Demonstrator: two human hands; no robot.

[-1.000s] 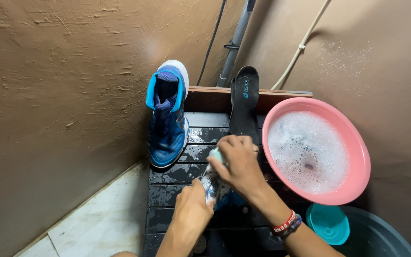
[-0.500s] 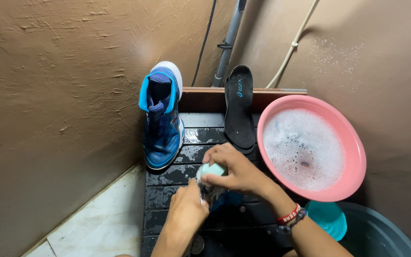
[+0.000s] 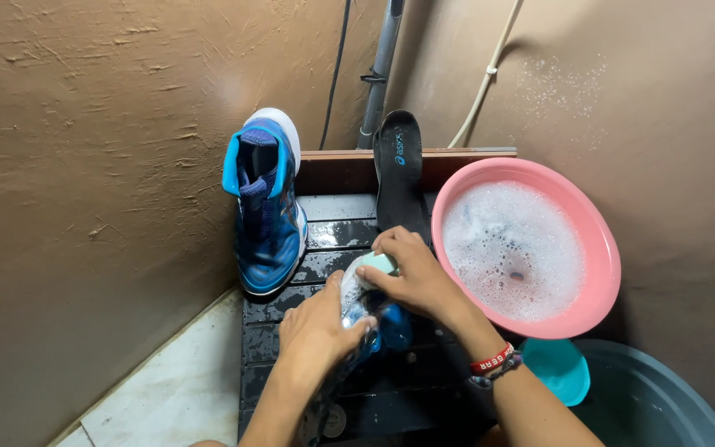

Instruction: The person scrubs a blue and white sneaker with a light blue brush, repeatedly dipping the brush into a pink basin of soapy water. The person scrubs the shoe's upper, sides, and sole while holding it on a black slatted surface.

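1. The left hand [image 3: 316, 327] is curled with fingers together, clamped on a wet blue shoe [image 3: 374, 319] lying on the dark slatted rack [image 3: 283, 397].
2. The right hand [image 3: 411, 277] lies just beyond on that shoe, its fingers [image 3: 386, 248] closed around a pale green brush [image 3: 380, 264] pressed to the shoe's sudsy end.
3. Right of the shoe, nearly touching the right wrist, sits a pink basin [image 3: 602, 240] of foam; its rim overhangs a teal scoop [image 3: 560, 368] and a grey tub [image 3: 655, 406].
4. Left of the shoe, bare rack slats and a pale tile floor [image 3: 167, 397] lie open up to the brown wall [image 3: 84, 182].
5. Beyond the shoe, a second shoe [image 3: 266, 215] stands on its toe.
6. A black insole [image 3: 399, 178] leans beside it, against a wooden ledge [image 3: 457, 153].
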